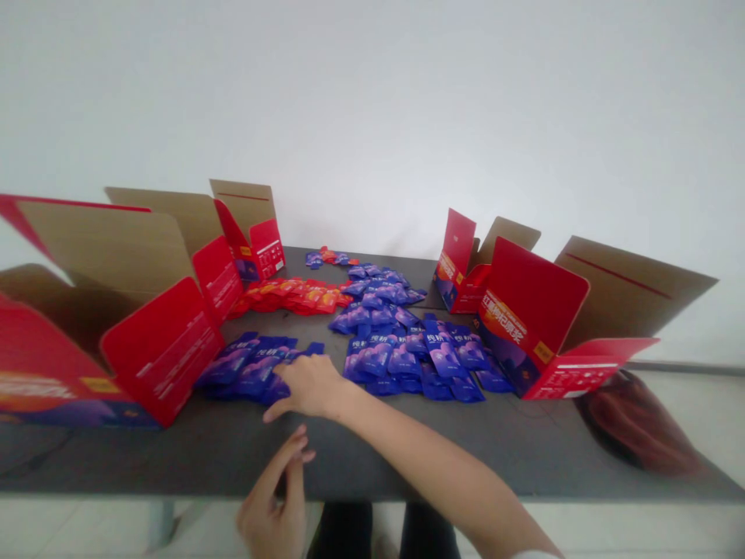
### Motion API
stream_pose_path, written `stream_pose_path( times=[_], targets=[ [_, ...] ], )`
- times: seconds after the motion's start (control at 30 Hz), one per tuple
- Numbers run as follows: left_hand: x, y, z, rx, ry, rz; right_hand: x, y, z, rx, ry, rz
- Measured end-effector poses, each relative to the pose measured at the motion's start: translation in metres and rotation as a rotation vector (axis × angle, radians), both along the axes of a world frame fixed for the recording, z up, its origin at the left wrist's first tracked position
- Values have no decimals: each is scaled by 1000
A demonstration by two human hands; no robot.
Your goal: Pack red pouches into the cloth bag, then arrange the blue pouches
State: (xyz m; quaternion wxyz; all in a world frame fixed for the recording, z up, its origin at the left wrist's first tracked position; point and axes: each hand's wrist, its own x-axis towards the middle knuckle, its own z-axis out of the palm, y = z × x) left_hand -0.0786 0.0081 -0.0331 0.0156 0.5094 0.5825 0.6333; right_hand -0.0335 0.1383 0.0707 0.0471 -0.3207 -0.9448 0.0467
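My right hand [308, 386] reaches across to the left, its fingers spread over the right end of a pile of blue pouches [244, 369]. Its fingertips touch or nearly touch the pouches, and none is lifted. Below it, my left hand [276, 501] hangs at the table's front edge with its fingers apart and nothing between them. A larger heap of blue pouches [407, 357] lies to the right of my right hand. Behind the left pile is a row of red pouches [296, 295].
Open red cartons stand on the left [157, 353] and right [524, 318] of the grey table [198, 458], flaps raised. A few blue and red pouches [329, 257] lie at the far end. A dark reddish bag [640, 423] sits at the right edge.
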Motion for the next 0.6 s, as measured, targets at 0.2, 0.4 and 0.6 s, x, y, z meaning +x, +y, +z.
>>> stream_pose_path(
  times=[0.2,0.4,0.6],
  targets=[
    [0,-2,4,-46,-25,42,2,-8,-13,100,-44,68],
    [2,-2,2,-27,-146,-15,39,-11,-5,200,4,190],
    [3,-1,0,-49,-212,-20,66,-34,-12,603,14,286]
  ],
)
